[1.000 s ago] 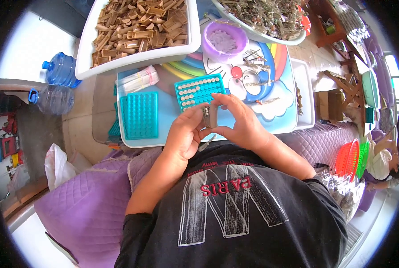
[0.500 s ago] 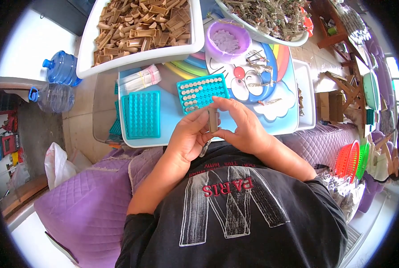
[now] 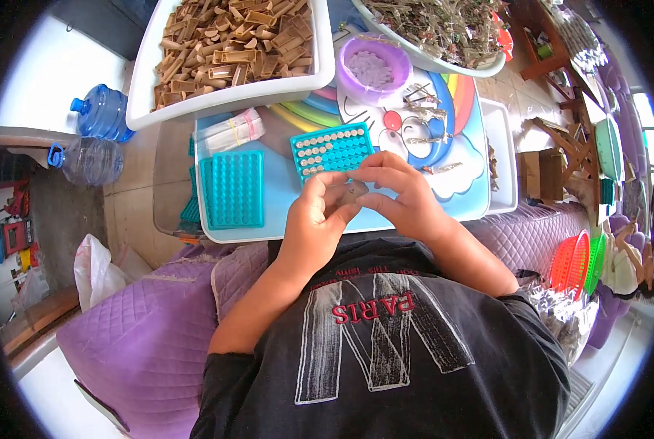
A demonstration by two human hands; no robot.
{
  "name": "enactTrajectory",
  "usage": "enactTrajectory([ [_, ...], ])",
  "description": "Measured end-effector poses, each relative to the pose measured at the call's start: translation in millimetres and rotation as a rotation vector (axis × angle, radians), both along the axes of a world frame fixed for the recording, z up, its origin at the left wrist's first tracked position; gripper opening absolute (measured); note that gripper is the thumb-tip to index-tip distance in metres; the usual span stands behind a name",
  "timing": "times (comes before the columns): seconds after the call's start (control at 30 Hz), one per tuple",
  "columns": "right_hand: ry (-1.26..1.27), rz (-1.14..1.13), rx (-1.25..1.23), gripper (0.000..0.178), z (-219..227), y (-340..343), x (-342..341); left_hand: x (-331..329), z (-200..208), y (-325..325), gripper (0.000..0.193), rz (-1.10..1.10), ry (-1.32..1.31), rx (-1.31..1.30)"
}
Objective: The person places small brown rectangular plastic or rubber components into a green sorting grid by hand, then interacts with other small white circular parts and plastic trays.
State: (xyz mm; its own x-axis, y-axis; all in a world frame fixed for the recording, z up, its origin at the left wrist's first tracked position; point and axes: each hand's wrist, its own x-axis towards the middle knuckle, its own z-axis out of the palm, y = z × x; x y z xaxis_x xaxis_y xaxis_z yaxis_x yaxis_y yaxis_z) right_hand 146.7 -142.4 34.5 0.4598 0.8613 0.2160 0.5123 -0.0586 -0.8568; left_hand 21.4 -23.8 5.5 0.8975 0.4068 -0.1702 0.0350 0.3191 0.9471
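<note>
Left hand: fingers curled and thumb pressed in [image 3: 318, 208], gripping a small greyish-brown piece [image 3: 352, 192].
Right hand: thumb and forefinger bent into a narrow pinch [image 3: 406, 194] on the same piece.
Held piece: smooth-looking, mostly hidden by fingers, above the table's near edge; its full shape I cannot tell.
Teal tray: rectangular, plastic-looking [image 3: 353, 155], just beyond the hands, partly filled with round silvery discs [image 3: 333, 134].
Table: glossy, cartoon-printed top [image 3: 287, 208].
White tub: smooth-walled [image 3: 232, 97], heaped with brown trough-shaped pieces [image 3: 232, 55].
Purple bowl: round [image 3: 374, 92], holding thin white bits [image 3: 369, 69].
</note>
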Motion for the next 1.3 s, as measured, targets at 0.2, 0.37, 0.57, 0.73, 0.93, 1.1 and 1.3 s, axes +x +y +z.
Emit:
enactTrajectory([
  [0.2,0.307,-0.013,0.007,0.026,-6.3,-4.6,0.8,-3.5,10.2,1.4,0.024,0.028,0.004,0.325],
  [0.37,0.449,-0.025,0.053,0.024,-0.7,-1.3,-4.4,-6.3,9.2,-0.3,0.018,0.119,-0.014,0.437],
  [0.57,0.171,-0.037,0.042,0.021,-5.5,-1.1,-5.5,-5.7,6.7,0.5,0.018,0.135,-0.045,0.434],
  [0.73,0.303,-0.076,-0.085,0.019,-5.8,4.9,1.3,1.3,-7.6,11.1,0.025,-0.056,0.087,-0.085],
  [0.93,0.029,-0.022,-0.188,0.017,11.9,25.1,36.9,-0.1,-24.1,23.9,0.031,-0.106,0.157,-0.652],
  [1.1,-0.544,-0.151,-0.273,0.015,10.4,68.6,114.3,1.4,-33.4,29.2,0.032,-0.078,0.128,-0.836],
  [1.3,-0.777,-0.069,-0.794,0.014,-19.1,116.6,155.1,6.5,-27.2,27.3,0.029,-0.051,0.147,-0.801],
])
